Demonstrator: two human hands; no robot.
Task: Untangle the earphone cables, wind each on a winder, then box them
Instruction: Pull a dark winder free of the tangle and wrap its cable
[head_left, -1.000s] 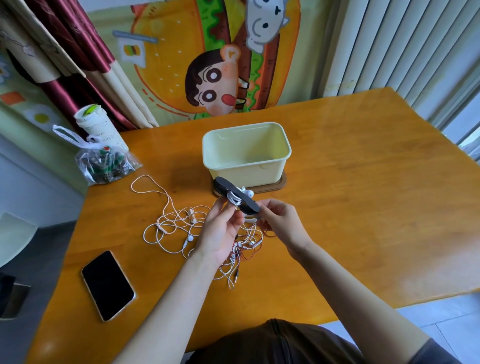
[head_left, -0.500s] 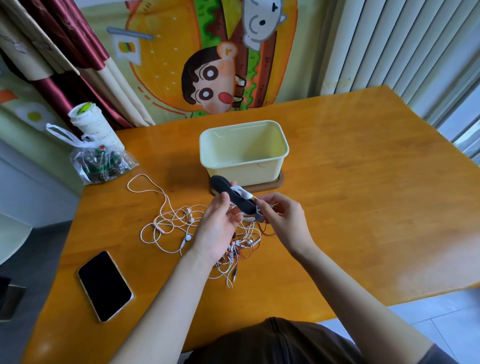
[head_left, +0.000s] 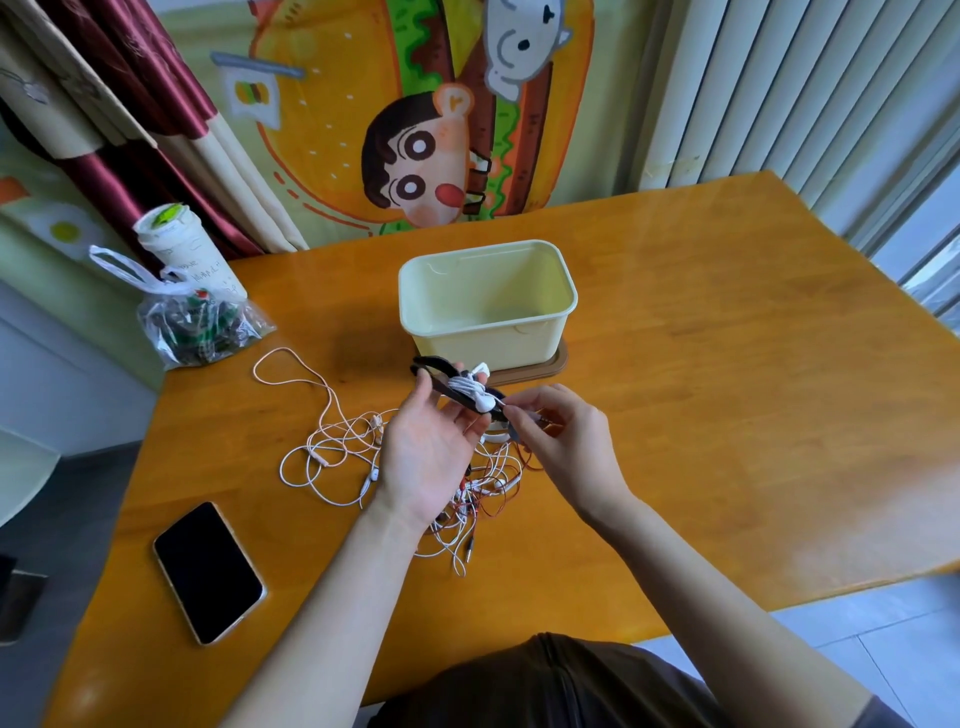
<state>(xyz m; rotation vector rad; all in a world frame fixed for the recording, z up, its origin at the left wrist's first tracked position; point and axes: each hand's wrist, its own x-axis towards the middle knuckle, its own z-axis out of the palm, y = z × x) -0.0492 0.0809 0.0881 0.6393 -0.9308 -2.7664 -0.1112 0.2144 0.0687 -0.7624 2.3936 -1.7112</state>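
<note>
Currently in hand: winding, late stage of one set.

Item 1 – winder (head_left: 451, 391), black, flat, held level above the table (head_left: 727, 374), just in front of the box (head_left: 483, 345). White earphone cable (head_left: 467, 387) wrapped round its middle, earbuds showing at the bundle.

Item 2 – left hand (head_left: 431, 457), palm up, thumb and curled fingers gripping the winder at its left half.

Item 3 – right hand (head_left: 563, 441), thumb and forefinger pinched on the winder's right end. Whether a wire tail also lies under those tips cannot be told.

Item 4 – tangle (head_left: 358, 447) of white cables with a red cable (head_left: 493, 506) among them, lying on the table beneath and left of the hands. Not yet sorted.

Item 5 – box, pale yellow, open-topped, nothing visible inside, standing on a brown base (head_left: 560, 359).

Judgement: this set looks nearly wound. Next move calls for securing the loose end so the coil does not spring off, then a short forward lift over the near rim to drop it in.

Edges and room: box rim sits close ahead of the winder, so the lift must clear it. Right half of the table is bare wood, good for spreading cables. Left side is crowded: phone (head_left: 208, 571) near the front-left edge, plastic bag (head_left: 200, 327) and cup (head_left: 182, 249) at the far-left corner. Tangle's jack ends trail toward the near edge, where they may snag a wrist.
</note>
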